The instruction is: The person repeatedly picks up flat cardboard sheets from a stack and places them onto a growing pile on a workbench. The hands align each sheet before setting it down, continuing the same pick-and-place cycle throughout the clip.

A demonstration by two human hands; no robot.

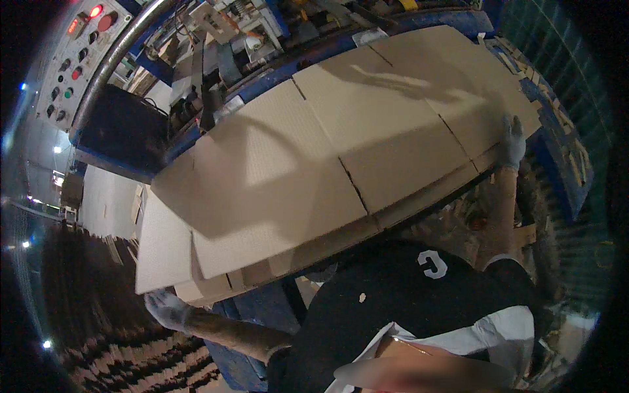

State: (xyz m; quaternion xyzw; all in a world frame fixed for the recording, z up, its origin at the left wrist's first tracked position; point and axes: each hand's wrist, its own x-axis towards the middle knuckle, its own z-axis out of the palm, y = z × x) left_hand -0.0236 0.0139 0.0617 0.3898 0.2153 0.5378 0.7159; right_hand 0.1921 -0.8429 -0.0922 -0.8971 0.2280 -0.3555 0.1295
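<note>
Nearest, approx. 5 o'clock: wearer's dk shirt [393, 281] w/ a white collar. L hand [167, 309], pale-gloved, approx. 8 o'clock, at near-L corner of the cardboard sheet [314, 157]; fingers partly hidden by the edge, so can't tell how far closed or if it grips. Brown cardboard stack [131, 347] beyond that wrist, also approx. 8. Sheet fills the ctr, running approx. 8 to 2, w/ dark slots + crease lines; another cardboard layer [262, 272] shows under its near edge. R hand [513, 141], also gloved, approx. 2:30, near sheet's R end: fingers fairly straight, laid along it; can't tell if thumb's under, i.e. gripping. Farther, approx. 12: machine [262, 36] w/ blue frame, just past sheet's far edge. Approx. 10: metal rail [124, 49] and control panel [85, 65] w/ knobs, buttons, red lamp lit. Approx. 2: green mesh [557, 39].
</note>
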